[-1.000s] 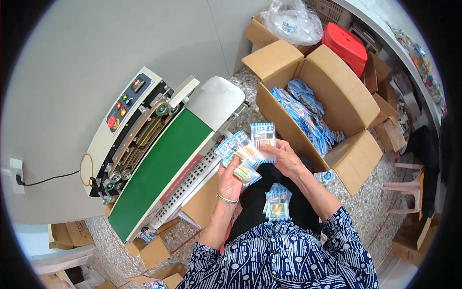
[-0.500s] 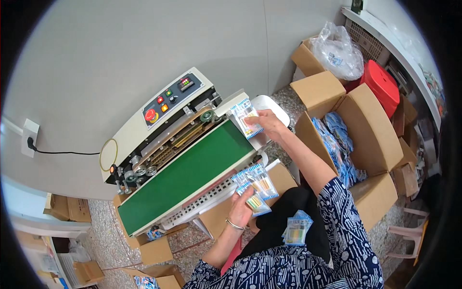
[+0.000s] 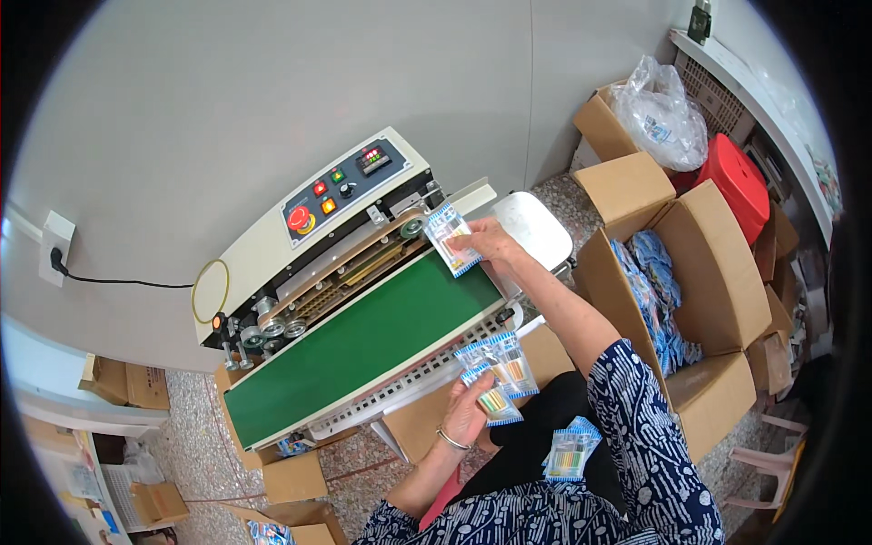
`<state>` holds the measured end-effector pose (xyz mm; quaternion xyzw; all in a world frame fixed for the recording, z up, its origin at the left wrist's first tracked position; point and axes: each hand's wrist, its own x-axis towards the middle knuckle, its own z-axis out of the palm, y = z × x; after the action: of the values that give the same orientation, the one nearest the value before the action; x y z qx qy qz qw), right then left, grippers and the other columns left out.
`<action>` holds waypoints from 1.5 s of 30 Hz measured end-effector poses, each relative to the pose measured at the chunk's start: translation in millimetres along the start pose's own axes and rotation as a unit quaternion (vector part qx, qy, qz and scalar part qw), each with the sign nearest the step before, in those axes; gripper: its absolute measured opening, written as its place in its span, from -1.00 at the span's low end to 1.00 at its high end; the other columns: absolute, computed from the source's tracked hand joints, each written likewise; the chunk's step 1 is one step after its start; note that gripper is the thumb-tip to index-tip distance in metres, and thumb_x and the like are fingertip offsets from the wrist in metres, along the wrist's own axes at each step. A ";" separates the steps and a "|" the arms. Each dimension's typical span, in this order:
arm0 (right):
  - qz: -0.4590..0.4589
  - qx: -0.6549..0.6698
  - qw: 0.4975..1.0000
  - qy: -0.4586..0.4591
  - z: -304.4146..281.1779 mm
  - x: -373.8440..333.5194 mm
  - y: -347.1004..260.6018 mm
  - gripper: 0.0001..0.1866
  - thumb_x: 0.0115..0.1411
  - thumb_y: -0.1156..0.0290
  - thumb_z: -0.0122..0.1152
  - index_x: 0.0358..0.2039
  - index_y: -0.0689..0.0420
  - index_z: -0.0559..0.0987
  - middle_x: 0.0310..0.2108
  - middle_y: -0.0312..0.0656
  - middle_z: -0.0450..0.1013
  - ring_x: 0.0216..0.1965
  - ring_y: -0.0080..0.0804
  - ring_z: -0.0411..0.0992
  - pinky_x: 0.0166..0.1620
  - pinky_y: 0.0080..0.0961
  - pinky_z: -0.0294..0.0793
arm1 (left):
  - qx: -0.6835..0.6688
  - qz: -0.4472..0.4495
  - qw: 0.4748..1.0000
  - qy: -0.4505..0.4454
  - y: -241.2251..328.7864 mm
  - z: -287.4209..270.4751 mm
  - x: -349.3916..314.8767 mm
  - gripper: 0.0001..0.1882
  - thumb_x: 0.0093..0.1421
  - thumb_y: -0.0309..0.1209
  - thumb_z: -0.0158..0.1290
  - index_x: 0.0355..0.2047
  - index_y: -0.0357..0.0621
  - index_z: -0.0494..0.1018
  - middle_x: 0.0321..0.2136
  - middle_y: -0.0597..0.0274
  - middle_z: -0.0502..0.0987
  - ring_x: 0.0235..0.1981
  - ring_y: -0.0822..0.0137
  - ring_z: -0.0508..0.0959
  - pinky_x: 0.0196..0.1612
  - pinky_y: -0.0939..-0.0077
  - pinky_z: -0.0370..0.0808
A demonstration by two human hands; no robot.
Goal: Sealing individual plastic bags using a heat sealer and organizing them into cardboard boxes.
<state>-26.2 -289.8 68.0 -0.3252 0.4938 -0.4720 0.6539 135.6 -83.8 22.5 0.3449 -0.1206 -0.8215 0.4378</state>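
Note:
My right hand pinches a small clear packet with blue-striped edges and slim coloured sticks inside. It holds the packet at the right end of a green conveyor belt, its upper edge beside the roller at the mouth of a band sealing machine. Lower down, in front of the belt, my left hand is closed on several similar packets, fanned out between thumb and fingers. More such packets lie on my lap.
To the right stands an open cardboard box holding many blue packets. Behind it are a clear plastic bag and a red stool. A white tray adjoins the belt's right end. Another box sits at lower left.
My right hand has moved the packet left, from the belt's right end up to the sealer's mouth. The left hand keeps its packets in much the same place. The whole view has shifted slightly.

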 end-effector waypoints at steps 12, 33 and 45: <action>-0.204 -0.283 0.935 0.068 12.8 8.6 25.7 -0.68 -0.13 0.18 0.27 -0.60 0.24 0.57 -0.66 -0.12 0.46 -0.60 -0.38 0.42 -0.45 -0.44 0.41 | 0.024 0.002 1.000 0.008 11.5 12.5 9.2 -0.75 0.15 -0.57 -0.01 -0.13 -0.19 0.38 -0.20 0.24 0.49 -0.19 0.39 0.49 -0.07 0.41 0.46; -0.048 -0.004 0.999 -0.020 -37.1 -82.9 12.2 -0.69 0.16 0.20 0.13 -0.35 0.24 0.57 -0.42 -0.28 0.51 -0.43 -0.65 0.44 -0.32 -0.66 0.42 | -0.042 0.158 0.986 0.018 53.3 42.0 46.9 -0.73 0.15 -0.55 0.01 -0.10 -0.14 0.38 -0.18 0.28 0.48 -0.14 0.36 0.47 -0.03 0.41 0.43; 0.017 -0.026 1.000 0.000 -16.7 12.0 2.5 -0.58 0.02 0.20 0.30 -0.31 0.32 0.48 -0.41 -0.17 0.46 -0.40 -0.54 0.44 -0.38 -0.62 0.46 | -0.028 0.033 0.999 0.018 23.8 26.4 17.0 -0.80 0.14 -0.51 0.05 -0.19 -0.18 0.44 -0.25 0.25 0.52 -0.22 0.40 0.51 -0.10 0.42 0.48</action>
<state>-40.6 -299.5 56.7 -0.3334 0.5113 -0.4485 0.6529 126.6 -114.2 46.0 0.3426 -0.1010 -0.8033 0.4766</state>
